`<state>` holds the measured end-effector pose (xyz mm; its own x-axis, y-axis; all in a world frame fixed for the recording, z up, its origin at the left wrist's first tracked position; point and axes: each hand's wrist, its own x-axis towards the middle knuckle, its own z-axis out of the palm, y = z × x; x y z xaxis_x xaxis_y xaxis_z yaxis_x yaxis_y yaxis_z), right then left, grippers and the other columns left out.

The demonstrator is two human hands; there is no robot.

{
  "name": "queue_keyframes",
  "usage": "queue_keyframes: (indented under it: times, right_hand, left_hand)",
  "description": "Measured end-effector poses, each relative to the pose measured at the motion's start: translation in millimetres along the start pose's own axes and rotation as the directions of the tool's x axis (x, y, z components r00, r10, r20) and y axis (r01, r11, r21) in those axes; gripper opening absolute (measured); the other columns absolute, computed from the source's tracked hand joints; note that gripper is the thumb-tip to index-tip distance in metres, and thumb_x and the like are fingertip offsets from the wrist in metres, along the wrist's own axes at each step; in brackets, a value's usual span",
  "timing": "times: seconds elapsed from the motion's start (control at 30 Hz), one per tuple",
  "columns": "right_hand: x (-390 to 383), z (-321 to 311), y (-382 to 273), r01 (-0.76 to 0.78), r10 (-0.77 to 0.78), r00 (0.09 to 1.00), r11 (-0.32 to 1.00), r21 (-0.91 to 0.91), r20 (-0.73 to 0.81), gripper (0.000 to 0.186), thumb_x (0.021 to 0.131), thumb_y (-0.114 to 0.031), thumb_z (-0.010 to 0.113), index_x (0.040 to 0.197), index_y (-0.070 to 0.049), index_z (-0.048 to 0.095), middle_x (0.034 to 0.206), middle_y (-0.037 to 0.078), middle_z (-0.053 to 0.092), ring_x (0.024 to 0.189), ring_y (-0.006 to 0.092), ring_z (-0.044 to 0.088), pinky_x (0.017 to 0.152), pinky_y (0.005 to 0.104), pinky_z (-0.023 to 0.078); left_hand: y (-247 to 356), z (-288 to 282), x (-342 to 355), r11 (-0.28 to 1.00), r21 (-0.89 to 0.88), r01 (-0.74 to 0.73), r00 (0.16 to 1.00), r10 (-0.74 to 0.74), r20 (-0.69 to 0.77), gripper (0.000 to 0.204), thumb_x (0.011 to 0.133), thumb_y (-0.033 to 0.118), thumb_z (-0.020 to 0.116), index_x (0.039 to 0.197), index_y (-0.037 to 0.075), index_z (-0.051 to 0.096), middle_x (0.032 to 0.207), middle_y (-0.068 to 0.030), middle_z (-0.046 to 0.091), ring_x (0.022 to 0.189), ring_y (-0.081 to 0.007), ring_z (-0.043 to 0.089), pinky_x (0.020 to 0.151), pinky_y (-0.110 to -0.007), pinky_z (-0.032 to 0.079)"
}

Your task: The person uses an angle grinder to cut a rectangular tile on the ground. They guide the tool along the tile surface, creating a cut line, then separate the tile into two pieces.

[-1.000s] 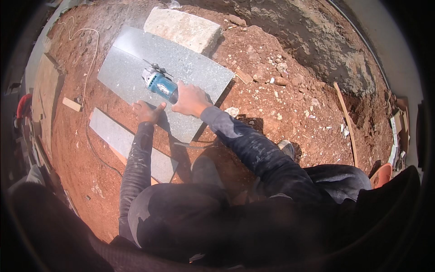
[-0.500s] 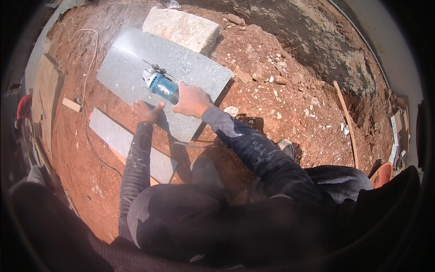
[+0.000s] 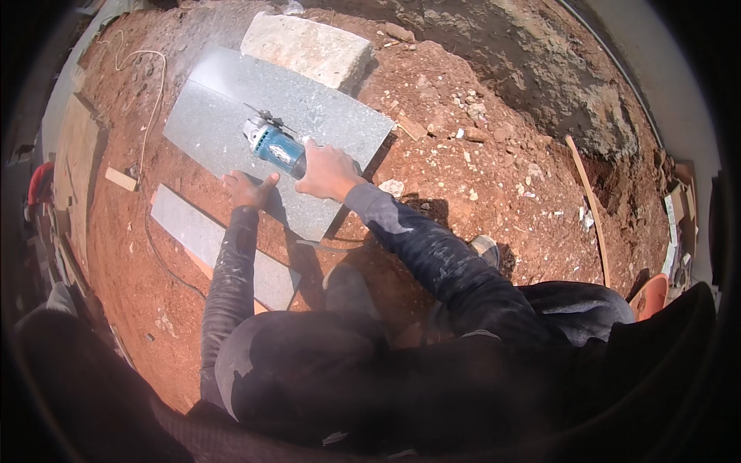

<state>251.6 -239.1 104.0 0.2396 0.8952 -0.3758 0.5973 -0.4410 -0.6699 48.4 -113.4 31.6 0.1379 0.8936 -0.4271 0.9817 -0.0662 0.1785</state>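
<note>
My right hand (image 3: 330, 173) is wrapped round the rear body of a teal angle grinder (image 3: 279, 148) with a silver head. The grinder rests over a large grey stone slab (image 3: 324, 116), its disc side toward the slab's face. A thin straight line runs from the grinder to the slab's far left edge, with pale dust hazing the ground beyond. My left hand (image 3: 250, 190) presses on the slab's near left edge, fingers spread and thumb out toward the grinder, holding nothing. The disc's contact with the stone is too small to make out.
A narrow grey stone strip (image 3: 202, 235) lies near my left forearm. A pale rough block (image 3: 305, 48) sits at the slab's far edge. Cable (image 3: 164, 77) loops on the left. Wood pieces (image 3: 121, 179) and a long stick (image 3: 588, 208) lie on red soil beside a rough wall.
</note>
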Motion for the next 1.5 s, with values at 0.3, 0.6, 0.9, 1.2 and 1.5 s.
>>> queue_keyframes:
  times: [0.3, 0.6, 0.9, 1.2, 1.5]
  right_hand:
    - [-6, 0, 1, -0.012, 0.012, 1.0, 1.0, -0.002, -0.017, 0.061, 0.069, -0.032, 0.076, 0.116, 0.001, 0.054, 0.099, 0.026, 0.068, 0.098, 0.0451, 0.066, 0.087, 0.051, 0.053]
    - [-9, 0, 5, -0.003, 0.003, 1.0, 1.0, -0.009, -0.012, 0.062, 0.069, -0.032, 0.076, 0.117, 0.001, 0.053, 0.097, 0.027, 0.068, 0.097, 0.0447, 0.066, 0.086, 0.05, 0.053]
    - [-12, 2, 8, -0.004, 0.004, 1.0, 1.0, -0.02, -0.018, 0.062, 0.069, -0.032, 0.076, 0.117, 0.001, 0.053, 0.098, 0.026, 0.068, 0.097, 0.0448, 0.066, 0.086, 0.0498, 0.054]
    - [-15, 4, 12, 0.012, -0.013, 0.999, 0.999, -0.039, -0.035, 0.062, 0.069, -0.034, 0.076, 0.115, 0.001, 0.054, 0.099, 0.026, 0.068, 0.097, 0.0446, 0.066, 0.088, 0.0489, 0.053]
    - [-18, 4, 15, 0.02, -0.022, 0.998, 0.999, -0.035, -0.051, 0.061, 0.068, -0.033, 0.075, 0.114, 0.003, 0.055, 0.094, 0.027, 0.068, 0.093, 0.0447, 0.067, 0.084, 0.0485, 0.054]
  left_hand:
    - [-1, 1, 2, 1.0, 0.003, -0.006, 1.0, 0.006, -0.006, 0.131, 0.071, 0.063, 0.079, 0.149, -0.016, 0.009, 0.156, -0.04, 0.002, 0.148, -0.0514, 0.002, 0.118, -0.057, 0.021]
    - [-1, 4, 3, 1.0, 0.021, 0.009, 1.0, -0.009, -0.013, 0.131, 0.071, 0.063, 0.079, 0.149, -0.016, 0.01, 0.156, -0.04, 0.003, 0.148, -0.0512, 0.002, 0.118, -0.056, 0.02]
    - [1, 1, 2, 0.999, 0.043, 0.007, 1.0, -0.007, -0.011, 0.13, 0.071, 0.064, 0.078, 0.149, -0.015, 0.01, 0.157, -0.0391, 0.004, 0.148, -0.0505, 0.003, 0.118, -0.057, 0.02]
    - [-1, 3, 4, 0.999, 0.045, 0.007, 1.0, -0.006, -0.014, 0.13, 0.072, 0.064, 0.077, 0.15, -0.015, 0.01, 0.157, -0.0391, 0.003, 0.148, -0.0505, 0.005, 0.118, -0.057, 0.021]
    - [1, 0, 1, 0.999, 0.038, 0.012, 1.0, -0.012, 0.002, 0.129, 0.073, 0.064, 0.077, 0.149, -0.015, 0.009, 0.157, -0.0391, 0.002, 0.149, -0.05, 0.002, 0.119, -0.056, 0.02]
